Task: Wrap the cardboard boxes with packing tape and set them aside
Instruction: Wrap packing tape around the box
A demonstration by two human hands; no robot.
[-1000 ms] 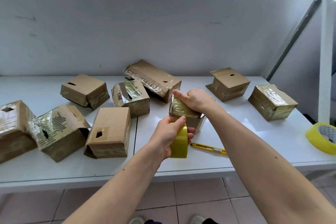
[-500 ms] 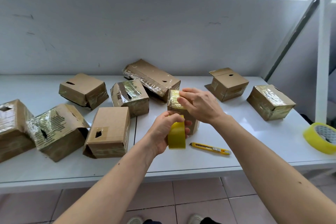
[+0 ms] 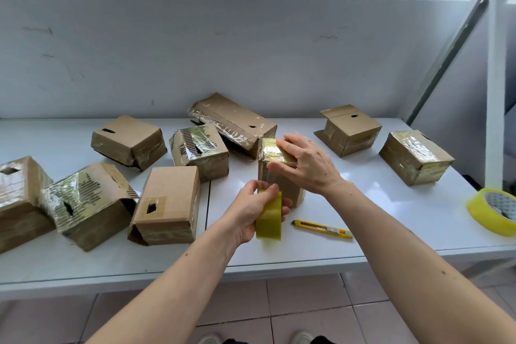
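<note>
Near the bench centre, a small taped box is stood upright and steadied by the right hand, fingers spread over its top. Just before the box, a yellow tape roll is gripped by the left hand; a yellow utility knife is laid right of the roll.

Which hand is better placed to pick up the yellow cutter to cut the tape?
Probably the right hand. It only rests on the small box, and the yellow cutter lies on its side. The left hand grips the tape roll.
</note>
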